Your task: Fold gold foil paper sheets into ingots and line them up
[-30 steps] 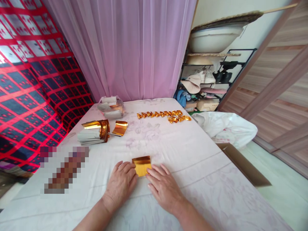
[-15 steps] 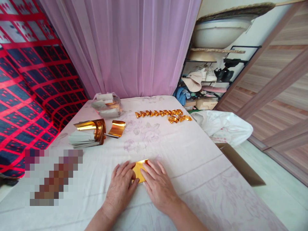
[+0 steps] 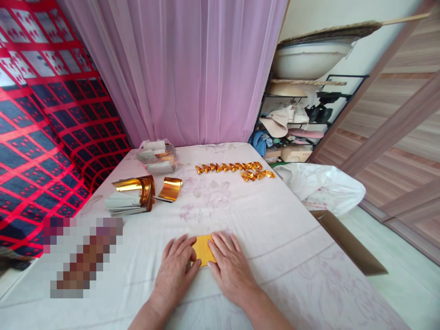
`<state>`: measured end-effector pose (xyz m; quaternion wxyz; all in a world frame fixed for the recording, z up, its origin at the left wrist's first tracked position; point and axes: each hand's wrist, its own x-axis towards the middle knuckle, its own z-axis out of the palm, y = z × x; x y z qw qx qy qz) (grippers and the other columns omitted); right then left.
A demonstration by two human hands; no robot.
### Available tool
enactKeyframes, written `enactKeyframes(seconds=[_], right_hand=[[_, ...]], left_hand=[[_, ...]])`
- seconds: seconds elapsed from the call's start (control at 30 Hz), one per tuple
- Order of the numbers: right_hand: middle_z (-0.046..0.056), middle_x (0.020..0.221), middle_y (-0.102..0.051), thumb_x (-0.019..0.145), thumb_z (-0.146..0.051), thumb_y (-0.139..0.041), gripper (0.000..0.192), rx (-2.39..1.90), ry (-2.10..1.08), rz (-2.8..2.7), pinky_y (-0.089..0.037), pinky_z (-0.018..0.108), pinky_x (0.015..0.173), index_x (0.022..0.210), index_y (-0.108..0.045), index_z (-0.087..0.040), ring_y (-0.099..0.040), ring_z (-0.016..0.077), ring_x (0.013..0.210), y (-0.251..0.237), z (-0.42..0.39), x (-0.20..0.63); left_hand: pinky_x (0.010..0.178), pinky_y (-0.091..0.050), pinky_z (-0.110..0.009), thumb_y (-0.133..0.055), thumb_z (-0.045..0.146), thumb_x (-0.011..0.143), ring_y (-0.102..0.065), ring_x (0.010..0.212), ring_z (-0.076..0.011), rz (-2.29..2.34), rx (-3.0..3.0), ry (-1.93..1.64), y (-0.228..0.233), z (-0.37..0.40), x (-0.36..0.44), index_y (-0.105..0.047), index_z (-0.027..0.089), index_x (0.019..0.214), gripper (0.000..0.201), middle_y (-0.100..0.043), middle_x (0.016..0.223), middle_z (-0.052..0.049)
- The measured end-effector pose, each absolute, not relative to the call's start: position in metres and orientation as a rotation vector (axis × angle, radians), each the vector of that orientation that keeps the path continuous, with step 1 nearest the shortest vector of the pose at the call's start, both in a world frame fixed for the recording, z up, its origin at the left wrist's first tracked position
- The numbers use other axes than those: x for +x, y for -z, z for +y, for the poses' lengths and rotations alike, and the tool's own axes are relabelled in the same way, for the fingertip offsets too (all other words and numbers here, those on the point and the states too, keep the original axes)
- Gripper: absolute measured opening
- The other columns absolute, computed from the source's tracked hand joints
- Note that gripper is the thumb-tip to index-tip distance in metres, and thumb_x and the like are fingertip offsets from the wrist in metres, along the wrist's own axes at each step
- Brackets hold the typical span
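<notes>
A small folded sheet of gold foil paper point(image 3: 203, 250) lies on the cloth-covered table between my two hands. My left hand point(image 3: 177, 262) is at its left edge, index finger bent toward the thumb with the edge between them. My right hand point(image 3: 231, 259) rests flat along the right edge, its fingers stretched out over the foil. Farther off on the left is a stack of foil-and-paper sheets point(image 3: 129, 201), with a single curled gold sheet point(image 3: 171, 189) beside it. Folded gold foil pieces point(image 3: 228, 167) sit in a row at the back, with a shorter row point(image 3: 257, 175) in front.
A clear plastic bag point(image 3: 157, 156) of paper sheets stands at the table's back left. Pixelation hides an object point(image 3: 87, 259) on the left. Right of the table are a white plastic bag point(image 3: 330, 188), a brown cardboard piece point(image 3: 350, 243) and a shelf rack point(image 3: 299, 123) with shoes.
The shiny raised flap at the foil's top edge now lies flat. My right fingers have shifted toward the right edge. The whole view has tilted slightly upward.
</notes>
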<state>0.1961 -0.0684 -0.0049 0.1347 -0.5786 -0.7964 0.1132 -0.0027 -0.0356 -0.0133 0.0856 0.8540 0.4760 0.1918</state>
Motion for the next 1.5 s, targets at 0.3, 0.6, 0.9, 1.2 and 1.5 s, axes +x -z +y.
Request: enactKeyframes(seconds=[0.3,0.6,0.9,1.2,1.5], right_hand=[[0.007,0.152,-0.042,0.096,-0.041,-0.048,0.049,-1.680,-0.326,-2.257,-0.021,0.052,0.118,0.141,-0.050,-0.021,-0.032,0.0288,0.141,0.0031,-0.0711,0.1952],[0.005,0.152,-0.041,0.097,-0.044,-0.045,0.050,-1.702,-0.330,-2.259,-0.021,0.051,0.119,0.141,-0.049,-0.021,-0.031,0.0278,0.141,0.0026,-0.0697,0.1952],[0.005,0.150,-0.045,0.095,-0.039,-0.050,0.046,-1.681,-0.322,-2.222,-0.023,0.052,0.117,0.137,-0.053,-0.022,-0.035,0.0278,0.139,0.0000,-0.0712,0.1951],[0.005,0.149,-0.046,0.094,-0.038,-0.052,0.046,-1.658,-0.311,-2.208,-0.024,0.052,0.117,0.137,-0.053,-0.022,-0.036,0.0279,0.139,0.0007,-0.0724,0.1956],[0.007,0.146,-0.049,0.091,-0.032,-0.055,0.043,-1.640,-0.303,-2.183,-0.026,0.053,0.116,0.133,-0.055,-0.020,-0.038,0.0281,0.138,0.0040,-0.0724,0.1968]], left_hand=[[0.106,-0.036,-0.057,-0.057,0.025,0.087,-0.051,0.128,-0.0293,1.409,2.544,-0.561,0.0109,-0.0349,-0.0029,-0.056,0.023,0.079,0.008,-0.065,0.127,-0.006],[0.105,-0.036,-0.059,-0.058,0.025,0.087,-0.050,0.129,-0.0297,1.409,2.517,-0.544,0.0095,-0.0338,-0.0038,-0.057,0.024,0.079,0.008,-0.065,0.129,-0.004],[0.105,-0.035,-0.061,-0.060,0.024,0.083,-0.050,0.128,-0.0316,1.386,2.464,-0.545,0.0090,-0.0320,-0.0055,-0.058,0.024,0.078,0.005,-0.065,0.130,-0.004],[0.105,-0.034,-0.061,-0.060,0.026,0.084,-0.050,0.128,-0.0323,1.377,2.472,-0.556,0.0108,-0.0310,-0.0058,-0.058,0.024,0.077,0.008,-0.065,0.129,-0.004],[0.107,-0.032,-0.060,-0.062,0.025,0.083,-0.049,0.130,-0.0316,1.402,2.428,-0.524,0.0100,-0.0332,-0.0042,-0.057,0.024,0.077,0.007,-0.064,0.130,-0.003]])
